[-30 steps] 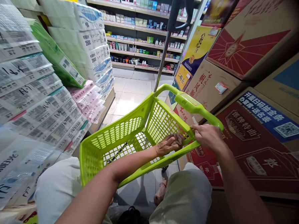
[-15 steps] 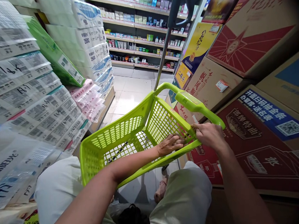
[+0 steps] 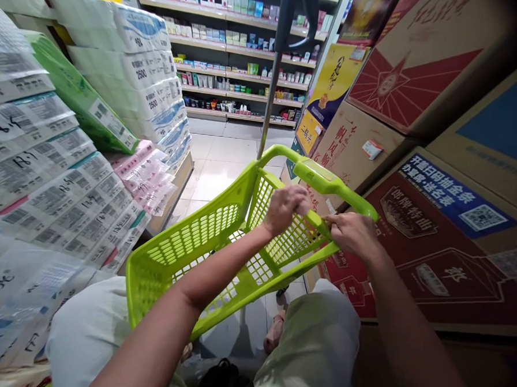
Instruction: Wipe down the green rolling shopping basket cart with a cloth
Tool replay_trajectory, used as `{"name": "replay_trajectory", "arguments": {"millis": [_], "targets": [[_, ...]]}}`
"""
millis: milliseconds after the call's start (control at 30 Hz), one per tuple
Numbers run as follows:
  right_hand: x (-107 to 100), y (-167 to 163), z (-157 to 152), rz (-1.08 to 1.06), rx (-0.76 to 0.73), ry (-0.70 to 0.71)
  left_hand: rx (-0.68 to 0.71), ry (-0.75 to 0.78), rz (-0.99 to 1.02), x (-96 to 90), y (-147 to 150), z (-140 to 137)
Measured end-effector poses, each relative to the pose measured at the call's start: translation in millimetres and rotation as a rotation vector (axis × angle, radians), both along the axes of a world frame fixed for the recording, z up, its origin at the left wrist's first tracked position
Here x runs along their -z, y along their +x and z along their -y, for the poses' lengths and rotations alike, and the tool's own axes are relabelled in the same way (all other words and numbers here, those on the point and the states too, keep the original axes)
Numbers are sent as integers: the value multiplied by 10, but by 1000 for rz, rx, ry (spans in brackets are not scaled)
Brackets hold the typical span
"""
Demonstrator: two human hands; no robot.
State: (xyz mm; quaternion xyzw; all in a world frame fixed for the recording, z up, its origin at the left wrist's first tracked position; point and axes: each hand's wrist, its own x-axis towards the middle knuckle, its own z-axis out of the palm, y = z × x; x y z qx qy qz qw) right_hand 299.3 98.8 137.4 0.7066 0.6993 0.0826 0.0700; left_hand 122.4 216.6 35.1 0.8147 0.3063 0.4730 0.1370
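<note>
A lime-green plastic shopping cart (image 3: 187,227) with a lattice basket stands tilted in front of my knees. Inside the basket only its slotted walls and floor show. My left hand (image 3: 286,207) reaches across the basket to the top edge of its far end panel (image 3: 288,235); its fingers are curled over that edge and a little blurred. At the right corner of the same panel, my right hand (image 3: 354,233) is closed around the rim, just under the green handle (image 3: 324,177). A grey metal pole (image 3: 271,102) rises behind the basket.
Stacked tissue packs (image 3: 148,66) and a green pack (image 3: 82,92) line the left side. Large liquor cartons (image 3: 413,224) are piled close on the right. Beyond the tiled floor (image 3: 213,150), shelves (image 3: 243,71) hold small boxes and bottles.
My left hand has risen from low on the inside of the panel to its top edge, and its fingers have curled. My right hand keeps its grip. The view has shifted slightly.
</note>
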Motion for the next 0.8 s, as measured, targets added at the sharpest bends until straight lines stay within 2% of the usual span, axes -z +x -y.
{"name": "replay_trajectory", "arguments": {"millis": [100,167,267,300,367,433,467,500,633,733,800], "targets": [[53,41,-28,11,-21,17,-269,-175,35,-249,-141,-304],[70,59,-41,20,-45,9,-233,-230,-60,-340,-170,-370],[77,56,-35,21,-66,-4,44,-177,-266,-409,-148,-362],[82,49,-27,12,-55,7,87,-159,-300,-426,-149,-365],[105,29,-8,-39,-32,77,13,-176,-281,-460,-182,-391],[142,4,8,-124,-22,206,-110,-211,-201,-479,-231,-392],[162,-10,13,-170,-17,274,-128,-217,-165,-478,-248,-359],[180,-24,15,-212,-3,332,-104,-217,-140,-467,-253,-297],[237,-56,13,-346,93,443,161,-247,-55,-387,-176,135],[305,-17,14,-408,87,484,325,-322,-26,-391,-103,375],[376,26,10,-389,31,469,372,-407,-44,-436,-84,429]]}}
